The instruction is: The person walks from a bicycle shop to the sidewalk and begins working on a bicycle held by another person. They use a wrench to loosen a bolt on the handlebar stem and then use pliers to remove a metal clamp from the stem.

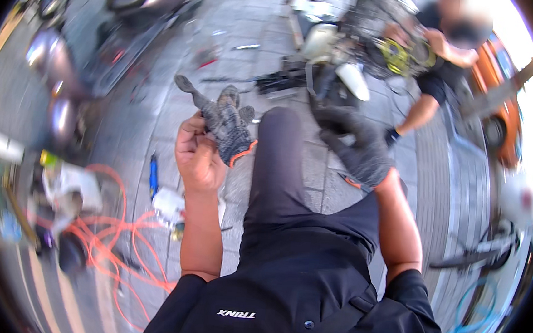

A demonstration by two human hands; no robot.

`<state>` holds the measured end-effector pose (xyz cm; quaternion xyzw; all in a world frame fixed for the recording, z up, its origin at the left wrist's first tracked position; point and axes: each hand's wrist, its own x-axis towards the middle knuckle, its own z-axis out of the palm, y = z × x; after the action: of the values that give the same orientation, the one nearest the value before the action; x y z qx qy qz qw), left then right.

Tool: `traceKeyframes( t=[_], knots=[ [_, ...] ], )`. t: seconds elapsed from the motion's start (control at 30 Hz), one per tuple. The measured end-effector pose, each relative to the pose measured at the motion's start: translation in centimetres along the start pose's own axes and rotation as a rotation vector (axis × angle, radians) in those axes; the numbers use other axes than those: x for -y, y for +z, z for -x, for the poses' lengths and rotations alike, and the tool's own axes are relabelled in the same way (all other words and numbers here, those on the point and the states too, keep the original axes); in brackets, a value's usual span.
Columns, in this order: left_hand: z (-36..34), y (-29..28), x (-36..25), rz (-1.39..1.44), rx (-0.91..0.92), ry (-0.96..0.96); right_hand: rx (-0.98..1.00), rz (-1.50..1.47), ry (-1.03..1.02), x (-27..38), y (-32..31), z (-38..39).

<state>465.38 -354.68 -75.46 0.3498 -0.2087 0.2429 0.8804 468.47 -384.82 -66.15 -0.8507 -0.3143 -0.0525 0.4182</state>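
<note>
In my bare left hand [201, 155] is a grey knitted work glove [227, 123] with an orange cuff edge, pinched between thumb and fingers. The glove's limp fingers point up and away from me. My right hand [362, 149] wears a matching dark grey glove and is raised over my right thigh. Its fingers stretch forward and left, apart from the thumb, with nothing seen in them. Between the two hands is my bent left knee [281, 142].
Orange hose [102, 232] coils at lower left beside a blue pen-shaped tool [154, 175]. Motorbike parts [286, 74] lie ahead on the paving. A person [441, 52] crouches at upper right near yellow cable [395, 56]. Dark vehicle bodywork [136, 37] stands at upper left.
</note>
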Motion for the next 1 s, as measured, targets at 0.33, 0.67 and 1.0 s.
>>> traceKeyframes(
  t=[0.33,0.67,1.0],
  knots=[
    [-0.2,9.8,18.5,0.229,-0.013,-0.597,-0.359,-0.578,0.576,-6.3,-2.7,4.5],
    [0.9,11.3,25.7,-0.732,0.323,-0.647,-0.702,-0.789,0.786,-16.5,-6.4,10.9],
    [6.2,11.8,34.1,-0.386,0.339,-1.319,-0.380,-0.501,0.821,-24.5,-2.3,13.7]
  ],
)
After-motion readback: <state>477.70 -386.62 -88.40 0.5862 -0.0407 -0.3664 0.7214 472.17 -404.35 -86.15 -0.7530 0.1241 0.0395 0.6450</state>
